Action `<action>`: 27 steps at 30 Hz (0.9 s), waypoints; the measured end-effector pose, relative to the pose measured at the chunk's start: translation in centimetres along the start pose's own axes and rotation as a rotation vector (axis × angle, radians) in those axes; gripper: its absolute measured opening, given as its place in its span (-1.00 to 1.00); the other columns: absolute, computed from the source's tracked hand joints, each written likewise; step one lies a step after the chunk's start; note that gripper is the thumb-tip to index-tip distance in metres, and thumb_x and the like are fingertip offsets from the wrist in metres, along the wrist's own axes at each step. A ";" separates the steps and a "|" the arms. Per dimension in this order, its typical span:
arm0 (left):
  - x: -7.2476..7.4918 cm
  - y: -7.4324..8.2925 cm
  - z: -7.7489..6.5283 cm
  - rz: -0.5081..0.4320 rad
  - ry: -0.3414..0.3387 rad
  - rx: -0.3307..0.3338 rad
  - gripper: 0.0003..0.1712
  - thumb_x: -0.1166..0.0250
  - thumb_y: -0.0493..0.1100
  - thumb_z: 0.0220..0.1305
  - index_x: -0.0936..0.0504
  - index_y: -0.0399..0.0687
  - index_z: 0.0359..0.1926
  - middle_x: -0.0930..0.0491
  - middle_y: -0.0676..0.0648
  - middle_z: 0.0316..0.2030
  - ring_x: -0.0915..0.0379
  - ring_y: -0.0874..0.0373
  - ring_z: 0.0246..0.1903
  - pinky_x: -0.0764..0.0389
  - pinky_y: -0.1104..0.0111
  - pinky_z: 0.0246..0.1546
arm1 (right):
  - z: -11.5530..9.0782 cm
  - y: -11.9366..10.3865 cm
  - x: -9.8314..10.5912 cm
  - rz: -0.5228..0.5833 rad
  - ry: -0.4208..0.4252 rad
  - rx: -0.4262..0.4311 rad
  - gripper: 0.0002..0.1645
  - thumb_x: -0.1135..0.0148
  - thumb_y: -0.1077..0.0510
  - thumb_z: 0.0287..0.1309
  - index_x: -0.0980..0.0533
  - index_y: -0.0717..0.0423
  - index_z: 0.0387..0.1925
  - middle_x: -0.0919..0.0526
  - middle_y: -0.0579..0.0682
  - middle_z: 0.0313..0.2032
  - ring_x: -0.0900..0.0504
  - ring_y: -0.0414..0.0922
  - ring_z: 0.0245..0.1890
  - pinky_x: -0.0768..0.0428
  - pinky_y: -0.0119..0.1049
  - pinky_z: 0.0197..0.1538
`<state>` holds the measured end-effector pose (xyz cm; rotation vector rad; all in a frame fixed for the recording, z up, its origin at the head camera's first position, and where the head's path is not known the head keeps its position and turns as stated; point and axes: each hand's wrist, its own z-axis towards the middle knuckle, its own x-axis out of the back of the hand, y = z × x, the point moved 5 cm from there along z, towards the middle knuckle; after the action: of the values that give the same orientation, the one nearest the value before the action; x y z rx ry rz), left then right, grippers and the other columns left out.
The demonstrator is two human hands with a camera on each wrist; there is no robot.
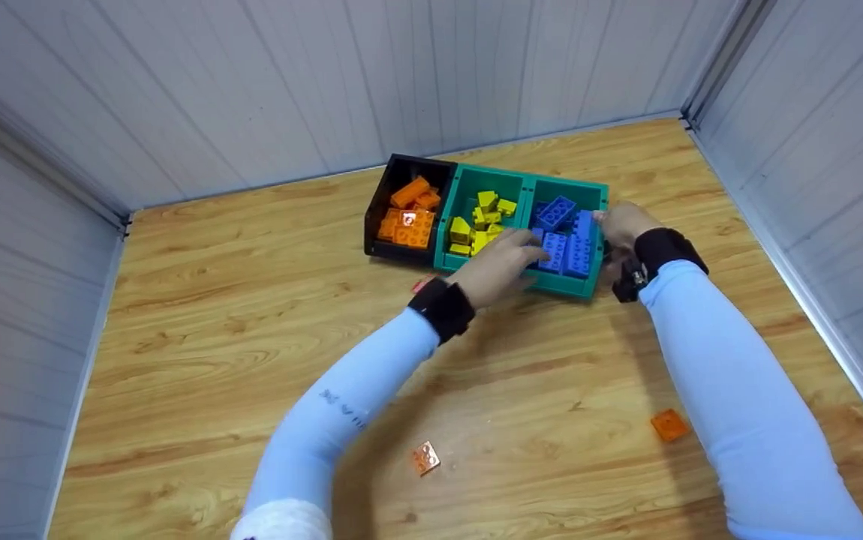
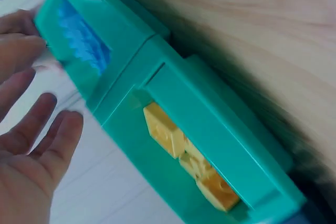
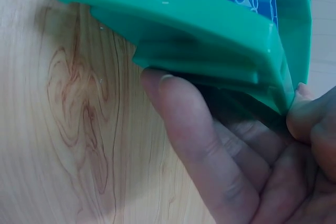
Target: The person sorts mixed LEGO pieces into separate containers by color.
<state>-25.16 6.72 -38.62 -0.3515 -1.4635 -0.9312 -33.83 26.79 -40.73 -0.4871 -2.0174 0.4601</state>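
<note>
My right hand (image 1: 624, 225) grips the right side of a green bin (image 1: 563, 283) holding blue toy bricks (image 1: 578, 255). In the right wrist view, fingers (image 3: 186, 108) reach beneath this bin while the thumb lies at its side. Joined to its left is another green bin (image 1: 491, 174), with yellow bricks (image 1: 461, 229) inside. At the row's left end, a black bin (image 1: 377, 225) contains orange bricks (image 1: 413, 227). My left hand (image 1: 495, 270) hovers near the front of the two green bins, fingers (image 2: 68, 135) extended and holding nothing; it partly covers their bricks in the head view.
On the wooden tabletop (image 1: 251, 322) lie a clear orange piece (image 1: 425, 458) near the front and another orange piece (image 1: 670, 425) beside the right forearm. A reddish piece (image 1: 422, 283) shows partly behind the left wrist. Pale panel walls (image 1: 311, 82) stand behind and at both sides.
</note>
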 end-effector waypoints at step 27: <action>-5.8 2.8 -25.1 -0.143 -0.161 0.036 -0.61 -0.58 -0.03 -0.04 -0.74 -0.01 -0.15 -0.55 0.08 -0.23 -0.40 0.23 -0.20 -0.48 0.47 -0.16 | 0.2 0.3 -0.4 0.061 -0.065 -0.077 -0.21 0.46 -0.11 0.58 -0.17 0.57 0.33 -0.34 0.57 0.13 -0.74 0.06 -0.38 -0.57 -0.05 0.02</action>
<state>-5.05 -7.66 -46.51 -0.3034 -1.6678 -1.0083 -33.76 26.82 -41.22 -0.5893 -2.0928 0.4421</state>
